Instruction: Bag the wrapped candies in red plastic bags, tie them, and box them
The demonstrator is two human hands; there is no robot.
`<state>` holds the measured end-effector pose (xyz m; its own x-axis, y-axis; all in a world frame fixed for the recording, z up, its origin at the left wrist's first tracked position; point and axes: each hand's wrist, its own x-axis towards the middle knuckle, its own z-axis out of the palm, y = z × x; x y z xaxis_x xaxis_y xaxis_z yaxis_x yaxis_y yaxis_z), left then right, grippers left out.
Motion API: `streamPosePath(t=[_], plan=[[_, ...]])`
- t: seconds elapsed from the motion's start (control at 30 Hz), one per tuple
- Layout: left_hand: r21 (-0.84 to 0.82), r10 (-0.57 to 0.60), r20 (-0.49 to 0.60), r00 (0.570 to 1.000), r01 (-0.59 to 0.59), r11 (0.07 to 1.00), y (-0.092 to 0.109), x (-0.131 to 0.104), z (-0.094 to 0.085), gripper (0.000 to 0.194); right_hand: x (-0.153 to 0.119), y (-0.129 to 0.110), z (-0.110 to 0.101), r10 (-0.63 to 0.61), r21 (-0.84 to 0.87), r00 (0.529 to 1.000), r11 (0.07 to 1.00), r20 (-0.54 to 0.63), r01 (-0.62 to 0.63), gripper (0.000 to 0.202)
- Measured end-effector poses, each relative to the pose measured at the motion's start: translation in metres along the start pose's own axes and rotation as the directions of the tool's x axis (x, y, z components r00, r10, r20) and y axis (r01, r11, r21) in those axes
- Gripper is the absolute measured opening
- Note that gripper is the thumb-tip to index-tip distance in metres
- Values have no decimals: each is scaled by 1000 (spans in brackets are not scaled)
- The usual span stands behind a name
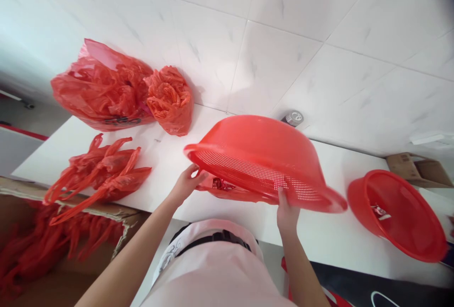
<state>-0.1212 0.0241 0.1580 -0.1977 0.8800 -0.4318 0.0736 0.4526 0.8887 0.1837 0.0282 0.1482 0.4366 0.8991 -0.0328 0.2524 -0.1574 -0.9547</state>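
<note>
A red plastic basket (255, 141) with a perforated part is tilted above the white table, its open side toward me. My left hand (187, 181) is closed at the lower left rim, near the mouth of a red plastic bag (234, 194) with small shiny red packets (222, 184) inside. My right hand (287, 205) grips the basket's near edge from below, fingers against the mesh. The bag lies beneath the basket, which hides much of it.
Big and small red bags (102, 92) stand at the back left, tied red bags (106, 170) in front. A cardboard box (67, 278) holds more. At right are a red basin (407, 212) and a small carton (418, 170). A can (294, 118) stands by the wall.
</note>
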Motion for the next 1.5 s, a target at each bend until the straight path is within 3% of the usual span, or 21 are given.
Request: streamPosePath(t=[0.1,0.17,0.27,0.37,0.5,0.63,0.73,0.83,0.93,1.07,1.17,1.3,1.5], plan=[[284,-31,56,998,14,959,-20,2,0,27,-13,15,-2,183,123,979,978,-91,-171,55],[344,-52,68,996,25,939,-31,0,4,18,-20,34,-5,366,286,925,901,-102,-325,55],[362,-57,97,994,18,932,-38,-7,15,23,-26,69,-12,564,484,825,730,-29,-482,44],[340,-44,130,991,-3,941,-33,-11,26,24,-20,95,-20,631,539,776,654,-4,-530,31],[274,-41,181,983,-11,962,-21,-8,38,25,1,105,-24,628,561,778,655,-33,-505,27],[215,-45,200,979,1,977,-5,-6,42,29,14,91,-18,619,596,786,632,-4,-495,35],[61,-46,253,966,31,998,19,-18,38,32,8,68,-10,574,565,806,620,147,-545,37],[-204,18,356,934,58,977,49,-38,27,27,-1,39,-4,450,457,830,693,330,-558,42],[-324,87,358,930,36,945,72,-55,15,24,-4,10,-3,369,348,885,820,286,-454,37],[-313,116,414,903,21,950,79,-69,4,39,-1,-23,-7,226,76,943,965,243,-251,27],[-246,120,360,925,-30,969,75,-71,-5,44,1,-38,-8,143,-69,954,989,262,-130,28],[11,41,296,954,-46,999,69,-68,-19,41,2,-49,-7,108,-64,953,994,285,-93,30],[199,2,137,991,-29,980,48,-60,-39,50,5,-61,-11,48,-123,953,992,298,-11,27]])
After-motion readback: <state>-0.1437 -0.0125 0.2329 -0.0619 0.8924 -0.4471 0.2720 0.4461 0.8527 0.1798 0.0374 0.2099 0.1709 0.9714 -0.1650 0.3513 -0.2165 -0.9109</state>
